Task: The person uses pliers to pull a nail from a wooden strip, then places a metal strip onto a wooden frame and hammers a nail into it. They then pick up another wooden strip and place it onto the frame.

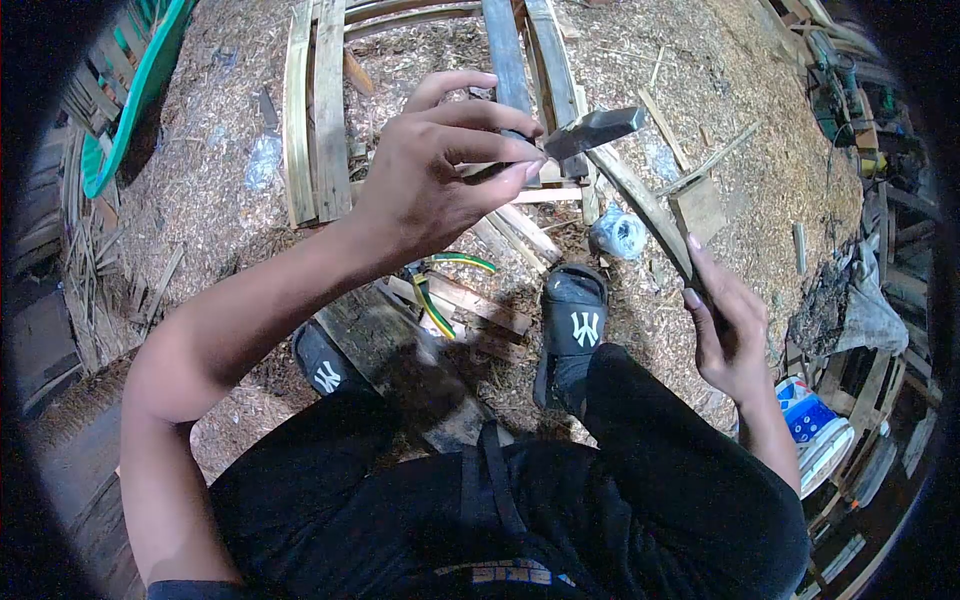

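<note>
A hammer point(640, 195) with a dark metal head and a wooden handle is held up in front of me, head toward the upper left. My right hand point(732, 325) is closed round the lower end of its handle. At the head, my left hand point(430, 165) pinches with thumb and fingertips, the other fingers partly raised. Whether something small is also between those fingertips is hidden. On the ground below lies a tool with green and yellow handles point(430, 300). Beyond my left hand stands a slatted wooden frame point(330, 110).
Wood shavings and loose sticks cover the ground. A clear plastic bundle point(618, 235) lies near my sandal point(575, 325). Scrap wood is heaped at the right, beside a blue and white package point(815, 420). A green curved edge point(145, 110) rises at left.
</note>
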The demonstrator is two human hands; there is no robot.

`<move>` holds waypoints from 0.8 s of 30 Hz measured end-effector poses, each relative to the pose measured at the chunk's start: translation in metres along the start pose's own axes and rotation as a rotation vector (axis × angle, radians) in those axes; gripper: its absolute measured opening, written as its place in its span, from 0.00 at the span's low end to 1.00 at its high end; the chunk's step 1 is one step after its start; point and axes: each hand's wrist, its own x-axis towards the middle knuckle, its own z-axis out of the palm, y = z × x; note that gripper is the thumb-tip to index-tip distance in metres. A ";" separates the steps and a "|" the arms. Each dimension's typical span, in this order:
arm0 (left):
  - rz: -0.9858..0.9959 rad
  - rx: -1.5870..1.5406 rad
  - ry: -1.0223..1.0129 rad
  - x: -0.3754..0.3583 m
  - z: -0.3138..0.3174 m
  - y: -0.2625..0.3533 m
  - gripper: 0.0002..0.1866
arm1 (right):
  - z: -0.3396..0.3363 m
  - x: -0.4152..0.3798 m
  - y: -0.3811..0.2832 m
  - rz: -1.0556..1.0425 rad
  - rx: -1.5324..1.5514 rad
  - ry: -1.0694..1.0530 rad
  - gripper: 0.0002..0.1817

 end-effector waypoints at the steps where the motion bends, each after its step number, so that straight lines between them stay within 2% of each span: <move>1: 0.011 0.009 -0.002 0.000 0.000 0.000 0.08 | 0.000 -0.001 0.001 0.005 0.011 -0.016 0.34; 5: 0.023 0.015 -0.012 0.002 -0.003 0.001 0.09 | -0.001 0.000 -0.004 0.062 0.040 -0.069 0.34; 11: 0.046 0.012 0.002 0.002 -0.001 0.001 0.06 | 0.000 0.001 -0.002 0.049 0.060 -0.039 0.35; 16: 0.070 0.079 -0.023 0.000 -0.002 0.002 0.11 | 0.000 0.000 -0.003 0.045 0.048 -0.053 0.36; 24: 0.036 0.060 0.007 -0.002 0.004 0.001 0.09 | 0.000 -0.001 -0.005 0.029 0.029 -0.033 0.35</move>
